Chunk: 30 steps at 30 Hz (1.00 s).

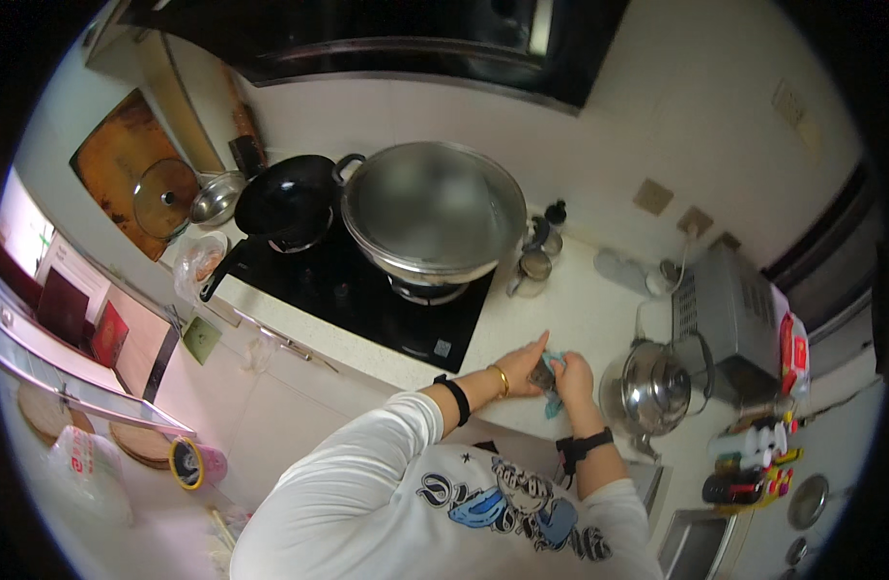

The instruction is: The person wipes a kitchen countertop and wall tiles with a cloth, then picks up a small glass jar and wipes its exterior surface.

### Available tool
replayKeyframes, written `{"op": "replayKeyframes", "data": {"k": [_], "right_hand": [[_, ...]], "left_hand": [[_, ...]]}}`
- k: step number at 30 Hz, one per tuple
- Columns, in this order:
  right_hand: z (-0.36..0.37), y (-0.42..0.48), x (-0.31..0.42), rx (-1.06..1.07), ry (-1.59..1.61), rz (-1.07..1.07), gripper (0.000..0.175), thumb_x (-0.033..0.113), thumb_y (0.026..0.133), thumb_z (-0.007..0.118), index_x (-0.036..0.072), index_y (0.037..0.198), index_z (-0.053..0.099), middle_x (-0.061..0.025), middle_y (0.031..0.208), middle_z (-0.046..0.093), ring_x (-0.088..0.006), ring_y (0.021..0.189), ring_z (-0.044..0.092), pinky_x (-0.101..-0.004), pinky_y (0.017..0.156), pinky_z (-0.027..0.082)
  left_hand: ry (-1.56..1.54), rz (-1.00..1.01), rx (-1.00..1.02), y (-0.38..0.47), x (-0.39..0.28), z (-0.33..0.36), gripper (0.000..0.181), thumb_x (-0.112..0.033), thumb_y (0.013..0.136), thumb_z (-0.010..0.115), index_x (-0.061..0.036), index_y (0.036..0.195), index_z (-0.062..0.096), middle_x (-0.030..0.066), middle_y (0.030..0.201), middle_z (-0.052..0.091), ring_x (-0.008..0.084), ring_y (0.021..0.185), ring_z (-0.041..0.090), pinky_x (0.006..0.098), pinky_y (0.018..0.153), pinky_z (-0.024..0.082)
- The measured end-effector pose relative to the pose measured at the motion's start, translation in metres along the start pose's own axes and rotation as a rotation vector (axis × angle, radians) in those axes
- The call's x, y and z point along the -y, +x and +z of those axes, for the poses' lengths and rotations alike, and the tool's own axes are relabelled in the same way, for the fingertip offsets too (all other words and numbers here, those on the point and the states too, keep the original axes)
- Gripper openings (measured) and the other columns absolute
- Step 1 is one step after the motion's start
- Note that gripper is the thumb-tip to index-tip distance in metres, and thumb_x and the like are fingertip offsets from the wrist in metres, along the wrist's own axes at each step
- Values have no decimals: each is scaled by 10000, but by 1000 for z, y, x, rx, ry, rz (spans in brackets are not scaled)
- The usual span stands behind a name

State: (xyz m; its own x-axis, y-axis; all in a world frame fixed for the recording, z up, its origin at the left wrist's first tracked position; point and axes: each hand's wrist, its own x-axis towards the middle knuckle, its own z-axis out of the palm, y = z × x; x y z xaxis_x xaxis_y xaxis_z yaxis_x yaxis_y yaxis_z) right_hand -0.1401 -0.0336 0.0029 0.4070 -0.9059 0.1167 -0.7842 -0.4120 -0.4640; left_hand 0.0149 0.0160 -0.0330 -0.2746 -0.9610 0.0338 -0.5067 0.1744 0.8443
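Note:
Over the white countertop (582, 297), my left hand (520, 368) grips a small dark container (541, 375), its thumb stretched upward. Fingers of my right hand (575, 375) pinch a light blue-green cloth (553, 406) against the container's side. A gold bangle and a black band are on the left wrist; another black band is on the right. Glass jars (534, 268) stand behind my hands, beside the black hob (343, 290). To the right of my hands is a shiny metal kettle (658, 388).
A large lidded steel pan (433, 210) and a black wok (289, 196) sit on the hob. A grey microwave (720, 319) stands at the right, with condiment bottles (734, 486) nearer me. Below them is a sink (694, 544). A range hood (415, 43) hangs above.

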Motion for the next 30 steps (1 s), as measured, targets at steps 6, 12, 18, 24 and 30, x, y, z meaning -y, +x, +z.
{"op": "replayKeyframes", "data": {"k": [6, 12, 18, 24, 30], "right_hand": [[-22, -11, -49, -97, 201, 1, 320, 264, 814, 629, -51, 869, 609, -196, 842, 616, -322, 780, 590, -371, 687, 453], [-23, -43, -45, -332, 714, 259, 310, 236, 872, 580, -16, 710, 502, -33, 636, 454, -124, 602, 420, -281, 552, 360], [2, -36, -10, -300, 1103, 582, 259, 251, 914, 526, 36, 770, 517, 23, 681, 439, -76, 616, 395, -237, 557, 355], [48, -33, -24, -136, 934, 332, 250, 232, 935, 477, -9, 918, 542, 6, 712, 466, -99, 660, 433, -244, 615, 385], [42, -15, -20, -133, 923, 381, 274, 222, 926, 476, -37, 960, 560, -50, 723, 514, -153, 669, 459, -295, 650, 402]], "left_hand": [[89, 26, -100, 7, -15, -31, 1017, -244, 614, 793, 29, 1380, 181, 240, 1212, 427, 353, 1112, 467, 342, 950, 396], [179, -139, -177, -2, -26, -34, 850, -320, 557, 824, -14, 1231, 408, 207, 1169, 454, 338, 1086, 482, 359, 936, 409], [278, -259, -182, -1, -34, -23, 862, -324, 525, 827, -27, 1216, 405, 181, 1140, 446, 366, 1085, 456, 402, 914, 421], [239, -186, -195, -1, -33, -25, 848, -290, 534, 820, -8, 1204, 385, 222, 1122, 443, 381, 1072, 458, 388, 923, 405], [235, -196, -195, -2, -33, -25, 834, -285, 532, 819, -4, 1190, 390, 222, 1117, 444, 381, 1057, 463, 386, 917, 407]]}}
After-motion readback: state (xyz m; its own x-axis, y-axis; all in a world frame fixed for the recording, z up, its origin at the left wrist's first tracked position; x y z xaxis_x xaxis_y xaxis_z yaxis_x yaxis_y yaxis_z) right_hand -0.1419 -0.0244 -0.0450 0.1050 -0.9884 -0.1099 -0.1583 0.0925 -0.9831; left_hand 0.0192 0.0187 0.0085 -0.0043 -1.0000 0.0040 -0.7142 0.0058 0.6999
